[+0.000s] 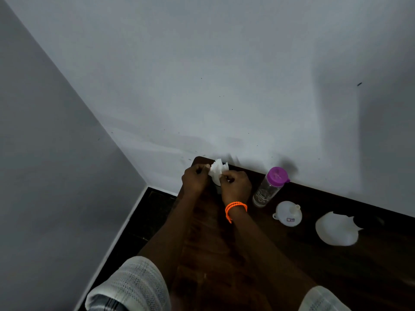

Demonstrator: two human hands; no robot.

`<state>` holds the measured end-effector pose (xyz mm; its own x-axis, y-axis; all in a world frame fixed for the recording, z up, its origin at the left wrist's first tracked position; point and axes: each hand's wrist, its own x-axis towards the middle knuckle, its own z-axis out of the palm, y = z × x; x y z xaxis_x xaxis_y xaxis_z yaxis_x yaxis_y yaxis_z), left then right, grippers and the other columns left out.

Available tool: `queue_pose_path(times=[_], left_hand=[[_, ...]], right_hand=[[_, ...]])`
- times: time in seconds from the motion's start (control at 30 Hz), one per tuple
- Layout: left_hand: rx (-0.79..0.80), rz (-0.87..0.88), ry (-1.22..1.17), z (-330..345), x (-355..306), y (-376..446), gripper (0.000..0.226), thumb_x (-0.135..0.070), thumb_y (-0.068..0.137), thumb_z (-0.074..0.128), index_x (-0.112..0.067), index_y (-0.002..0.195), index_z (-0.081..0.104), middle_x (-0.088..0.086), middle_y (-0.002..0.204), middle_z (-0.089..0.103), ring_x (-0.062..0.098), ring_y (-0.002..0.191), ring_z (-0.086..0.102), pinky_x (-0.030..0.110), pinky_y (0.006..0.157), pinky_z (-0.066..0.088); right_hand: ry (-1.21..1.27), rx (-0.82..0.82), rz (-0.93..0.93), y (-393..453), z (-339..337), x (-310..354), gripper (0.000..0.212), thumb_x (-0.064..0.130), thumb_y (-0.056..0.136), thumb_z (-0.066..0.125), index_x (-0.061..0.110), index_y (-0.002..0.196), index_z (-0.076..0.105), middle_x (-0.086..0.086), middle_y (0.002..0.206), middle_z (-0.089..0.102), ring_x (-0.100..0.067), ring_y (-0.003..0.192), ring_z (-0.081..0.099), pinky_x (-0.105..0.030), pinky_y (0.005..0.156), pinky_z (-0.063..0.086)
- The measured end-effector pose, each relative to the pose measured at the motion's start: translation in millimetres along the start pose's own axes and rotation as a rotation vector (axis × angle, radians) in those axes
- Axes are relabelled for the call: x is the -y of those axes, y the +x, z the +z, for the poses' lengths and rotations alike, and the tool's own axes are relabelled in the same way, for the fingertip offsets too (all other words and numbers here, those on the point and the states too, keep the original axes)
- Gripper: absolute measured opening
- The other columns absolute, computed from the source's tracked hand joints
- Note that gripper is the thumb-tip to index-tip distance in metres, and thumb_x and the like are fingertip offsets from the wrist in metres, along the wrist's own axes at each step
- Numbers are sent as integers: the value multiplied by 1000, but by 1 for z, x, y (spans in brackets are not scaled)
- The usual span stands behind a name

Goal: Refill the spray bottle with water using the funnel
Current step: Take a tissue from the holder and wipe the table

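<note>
Dark table (292, 277) (one funnel (288, 213), one bottle (268, 187))

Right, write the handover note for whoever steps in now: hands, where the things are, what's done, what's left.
Left hand and right hand both grip a white object at the table's far left corner; it is likely the spray bottle's head, but the bottle itself is hidden.
Funnel lies unused on the table, right of the purple-lidded water bottle, which stands closed.
A white cloth lies further right.
Done: nothing poured yet.
Left: open the sprayer, seat the funnel, pour, recap.
</note>
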<state>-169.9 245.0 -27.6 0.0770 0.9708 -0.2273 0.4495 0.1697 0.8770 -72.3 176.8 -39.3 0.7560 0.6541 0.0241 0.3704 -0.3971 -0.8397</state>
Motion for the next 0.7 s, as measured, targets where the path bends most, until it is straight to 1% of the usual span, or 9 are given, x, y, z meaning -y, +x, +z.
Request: queue_pose_path(times=[0.1,0.13,0.23,0.27,0.4,0.5,0.57,0.67,0.7], left_hand=[[-112,42,-30,-2,0,-6,20,-31,97,63,-16,92,76,2,92,76,20,93,67,26,79,43],[-156,89,-36,-2,-2,-10,19,-31,97,63,-18,89,74,-3,87,74,15,90,66,24,77,42],[-183,276,9,-5,-12,-24,18,-34,96,66,-23,83,72,-16,74,65,-3,78,60,10,70,39],[-120,303,11,-5,-15,-27,21,-37,96,66,-23,82,73,-14,74,67,-4,77,62,8,68,40],[203,271,23,1,-22,-29,20,-40,94,69,-23,93,79,-4,85,77,1,81,69,12,70,48],[167,292,95,3,-16,-24,16,-26,94,68,-19,101,80,-1,92,79,-2,82,67,8,73,47],[134,298,112,2,-11,-20,16,-20,94,68,-13,104,80,2,97,79,5,90,69,8,74,46],[140,300,106,0,-9,-18,17,-19,94,69,-10,104,79,3,101,79,9,95,69,0,71,40],[148,300,95,-1,-10,-18,17,-19,94,69,-10,104,79,3,101,79,7,95,69,0,72,40]], right_hand=[[119,-42,-7,-5,-5,-1,11,10,77,80,16,86,79,-4,89,69,-13,80,64,-6,72,42],[158,-68,-6,-7,-6,-1,12,8,77,79,16,86,78,-3,89,68,-11,79,62,-5,72,40],[227,-108,-13,-12,-9,-2,13,5,78,79,17,85,76,1,88,67,-8,79,62,-12,75,45],[230,-100,-21,-14,-10,-2,13,6,78,79,17,85,76,2,88,67,-7,80,62,-10,76,44],[228,9,-15,-13,-14,-4,15,2,79,75,12,90,79,0,89,72,-8,79,64,0,70,40],[204,113,21,-12,-19,-3,19,4,79,74,14,93,80,7,86,72,-5,78,64,1,68,40],[204,80,25,-8,-22,-1,19,4,78,74,17,92,77,10,86,71,-6,81,67,-1,71,43],[149,57,-15,4,-23,-2,33,1,77,71,18,105,72,3,97,68,-13,87,65,-20,80,51],[117,97,-44,7,-24,0,35,3,78,73,18,109,72,2,99,66,-13,86,64,-20,78,50]])
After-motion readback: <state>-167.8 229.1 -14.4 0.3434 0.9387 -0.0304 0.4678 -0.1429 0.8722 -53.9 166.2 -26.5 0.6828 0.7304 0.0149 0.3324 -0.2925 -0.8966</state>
